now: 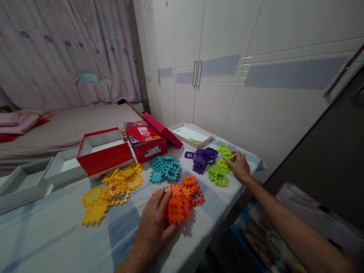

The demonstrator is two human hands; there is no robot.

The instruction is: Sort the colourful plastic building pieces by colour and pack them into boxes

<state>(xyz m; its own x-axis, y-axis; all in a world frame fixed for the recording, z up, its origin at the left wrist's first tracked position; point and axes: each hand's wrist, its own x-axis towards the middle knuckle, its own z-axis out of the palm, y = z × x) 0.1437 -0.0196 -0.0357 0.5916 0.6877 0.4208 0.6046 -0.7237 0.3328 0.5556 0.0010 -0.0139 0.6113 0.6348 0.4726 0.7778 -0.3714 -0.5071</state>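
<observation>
Flat notched plastic building pieces lie in loose piles sorted by colour. My left hand [155,220] rests against the left side of the orange building pieces [182,201], fingers stretched and thumb apart. Farther off, at the right table edge, my right hand [239,165] has its fingers and thumb around a lime-green building piece [227,154] at the edge of its pile; the fingertips are partly hidden. Just left of that hand sit purple building pieces [200,160]. Teal building pieces [165,168] lie mid-table, and yellow building pieces [116,185] spread out to the left.
Behind the piles stand an open red box [105,163], a printed red box [150,148] with a red lid [162,129] leaning on it, and a shallow white tray [203,143] holding a few green pieces. Grey-white trays [27,193] line the left. A white wardrobe [216,102] rises behind.
</observation>
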